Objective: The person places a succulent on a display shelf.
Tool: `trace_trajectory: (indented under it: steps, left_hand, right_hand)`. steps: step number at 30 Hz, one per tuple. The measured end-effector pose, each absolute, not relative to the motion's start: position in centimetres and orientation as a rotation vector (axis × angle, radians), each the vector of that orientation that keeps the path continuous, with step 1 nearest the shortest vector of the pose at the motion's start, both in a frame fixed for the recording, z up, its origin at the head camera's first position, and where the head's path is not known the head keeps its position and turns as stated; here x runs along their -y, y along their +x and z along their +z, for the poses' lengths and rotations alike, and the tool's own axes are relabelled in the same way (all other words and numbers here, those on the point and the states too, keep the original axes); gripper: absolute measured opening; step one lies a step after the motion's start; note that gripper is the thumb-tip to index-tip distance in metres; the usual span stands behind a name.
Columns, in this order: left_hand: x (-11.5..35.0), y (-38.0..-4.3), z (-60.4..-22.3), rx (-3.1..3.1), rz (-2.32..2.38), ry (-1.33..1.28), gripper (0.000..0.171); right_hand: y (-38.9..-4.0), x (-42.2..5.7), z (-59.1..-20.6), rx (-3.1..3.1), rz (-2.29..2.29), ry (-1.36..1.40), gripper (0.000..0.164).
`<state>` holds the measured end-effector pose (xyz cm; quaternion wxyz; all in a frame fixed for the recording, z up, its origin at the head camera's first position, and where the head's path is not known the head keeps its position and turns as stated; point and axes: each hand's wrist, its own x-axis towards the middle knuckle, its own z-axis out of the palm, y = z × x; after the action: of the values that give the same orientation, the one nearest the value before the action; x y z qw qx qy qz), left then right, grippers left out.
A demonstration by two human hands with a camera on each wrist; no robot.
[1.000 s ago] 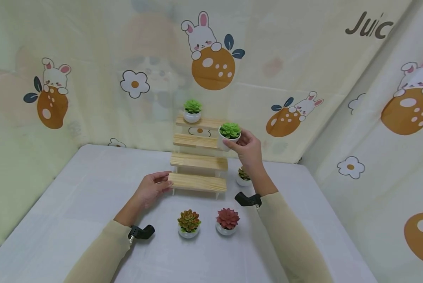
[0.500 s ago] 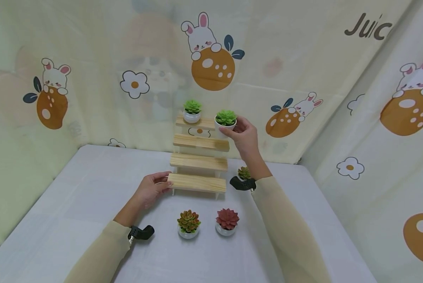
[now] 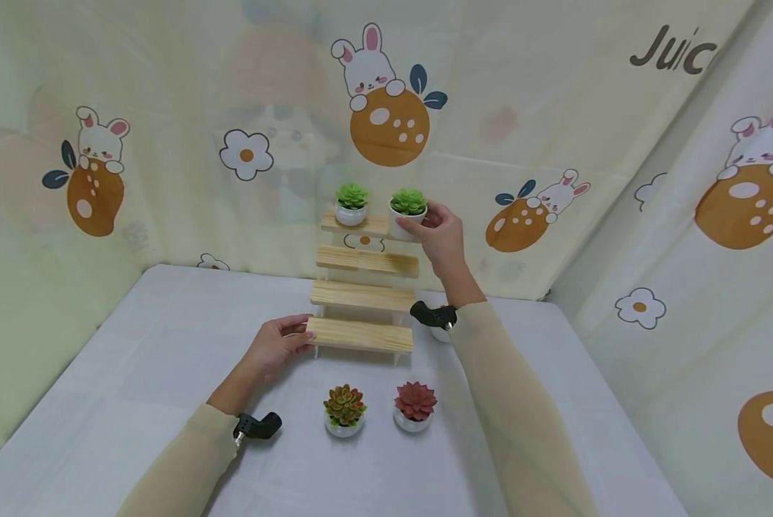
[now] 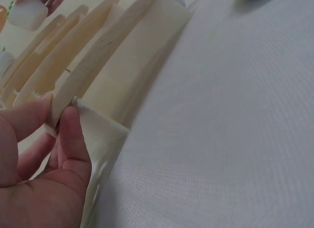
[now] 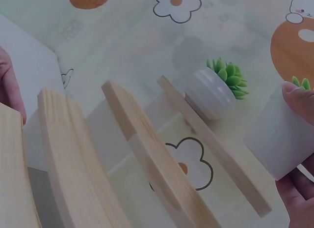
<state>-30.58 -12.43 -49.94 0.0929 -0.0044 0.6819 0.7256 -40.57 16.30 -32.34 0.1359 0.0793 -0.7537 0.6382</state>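
My right hand (image 3: pixel 444 235) grips a white pot with a green succulent (image 3: pixel 408 202) at the right end of the top step. In the right wrist view a gap shows between this white pot (image 5: pixel 280 134) and the top board (image 5: pixel 216 147). On the left of that step stands another green succulent in a round ribbed white pot (image 3: pixel 351 213). Down at the lowest step of the wooden tiered stand (image 3: pixel 360 334), my left hand (image 3: pixel 278 350) holds the left end. The left wrist view shows thumb and fingers pinching the board's edge (image 4: pixel 93 58).
In front of the stand are an orange-green succulent (image 3: pixel 344 408) and a red succulent (image 3: pixel 415 403), both in white pots. Another white pot (image 3: pixel 441 334) sits right of the stand, mostly hidden by my right wrist camera. A printed curtain (image 3: pixel 489 129) hangs behind the white table (image 3: pixel 166 345).
My right hand has raised the potted green succulent and carried it left, from beside the second-highest step to the top step's right end. The left hand stays on the lowest board.
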Motion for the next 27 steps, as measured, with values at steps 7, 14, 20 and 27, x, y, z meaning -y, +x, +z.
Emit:
trace_trajectory:
  steps: [7, 14, 20, 27]
  left_hand:
    - [12.3, -30.5, -49.9, -2.022, 2.160, -0.012, 0.051]
    - [12.5, -30.6, -50.0, -2.030, 2.168, 0.011, 0.051]
    - [12.5, -30.5, -49.9, -2.011, 2.182, 0.024, 0.052]
    - [12.4, -30.5, -49.8, -2.005, 2.172, -0.019, 0.052]
  right_hand:
    - [-41.7, -16.4, -32.1, 2.236, 1.786, 0.201, 0.065]
    - [-42.9, -16.4, -31.9, 2.272, 1.772, 0.148, 0.065]
    - [-43.3, -16.2, -31.8, 2.305, 1.760, 0.128, 0.067]
    - [-43.3, -15.8, -31.8, 2.319, 1.768, 0.157, 0.064]
